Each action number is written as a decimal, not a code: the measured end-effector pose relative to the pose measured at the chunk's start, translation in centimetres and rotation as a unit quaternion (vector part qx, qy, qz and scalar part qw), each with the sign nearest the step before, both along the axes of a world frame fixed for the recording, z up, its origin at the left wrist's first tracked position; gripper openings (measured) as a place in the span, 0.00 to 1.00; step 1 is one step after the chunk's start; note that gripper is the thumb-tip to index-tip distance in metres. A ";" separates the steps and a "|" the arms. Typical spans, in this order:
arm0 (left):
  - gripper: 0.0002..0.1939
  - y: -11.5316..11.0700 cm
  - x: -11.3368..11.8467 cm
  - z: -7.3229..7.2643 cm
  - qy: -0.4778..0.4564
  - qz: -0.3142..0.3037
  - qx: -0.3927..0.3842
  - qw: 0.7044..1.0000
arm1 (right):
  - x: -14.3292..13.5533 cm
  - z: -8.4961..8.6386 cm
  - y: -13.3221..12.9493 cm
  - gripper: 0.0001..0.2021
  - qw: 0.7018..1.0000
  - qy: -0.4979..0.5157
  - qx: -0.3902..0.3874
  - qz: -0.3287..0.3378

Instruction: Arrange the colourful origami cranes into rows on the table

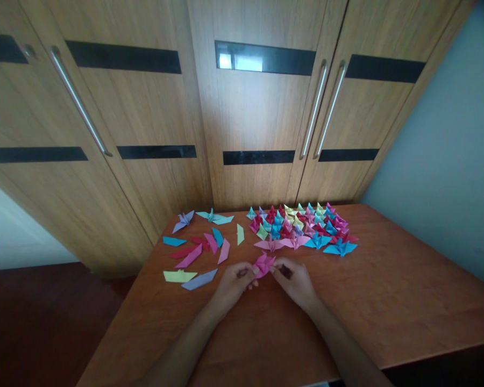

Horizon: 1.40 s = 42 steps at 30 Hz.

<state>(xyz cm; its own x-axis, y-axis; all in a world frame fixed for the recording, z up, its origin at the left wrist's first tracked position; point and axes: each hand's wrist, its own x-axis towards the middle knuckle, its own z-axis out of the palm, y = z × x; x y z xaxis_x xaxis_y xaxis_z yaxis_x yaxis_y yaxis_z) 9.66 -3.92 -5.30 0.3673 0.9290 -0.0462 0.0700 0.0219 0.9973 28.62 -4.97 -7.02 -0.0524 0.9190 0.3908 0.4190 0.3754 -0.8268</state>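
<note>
A pink origami crane (263, 264) is held between my two hands, a little above the near middle of the wooden table (266, 338). My left hand (236, 282) pinches its left side between thumb and fingers. At the opposite edge, the fingertips of my right hand (294, 279) close on its wing. Just beyond the hands, two pink cranes (295, 242) stand at the front of a dense group of finished cranes (284, 223) in red, blue, green, yellow and purple.
Left of the hands lie several flat folded papers, among them a yellow one (179, 276), a lavender one (199, 280) and a magenta one (189, 257). Behind them sit a purple crane (184, 220) and a light teal crane (214, 217). A wooden wardrobe (258, 113) borders the table's far edge.
</note>
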 end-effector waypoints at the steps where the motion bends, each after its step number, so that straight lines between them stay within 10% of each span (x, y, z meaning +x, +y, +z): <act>1: 0.18 0.0 0.0 0.0 0.001 -0.004 -0.002 1.000 | 0.1 0.0 0.0 0.10 1.000 0.008 0.003 -0.008; 18: 0.24 -0.1 -0.1 -0.2 -0.008 -0.037 -0.007 0.999 | 10.0 0.2 -1.7 0.11 0.901 -0.276 -0.023 -0.333; 26: 0.23 0.1 -0.3 -0.5 -0.008 -0.043 -0.002 0.999 | 9.7 0.0 -0.3 0.11 0.845 -0.385 -0.068 -0.364; 42: 0.22 0.0 -0.3 -0.5 0.000 -0.056 0.010 0.998 | 9.7 0.1 -0.4 0.13 0.844 -0.371 -0.104 -0.373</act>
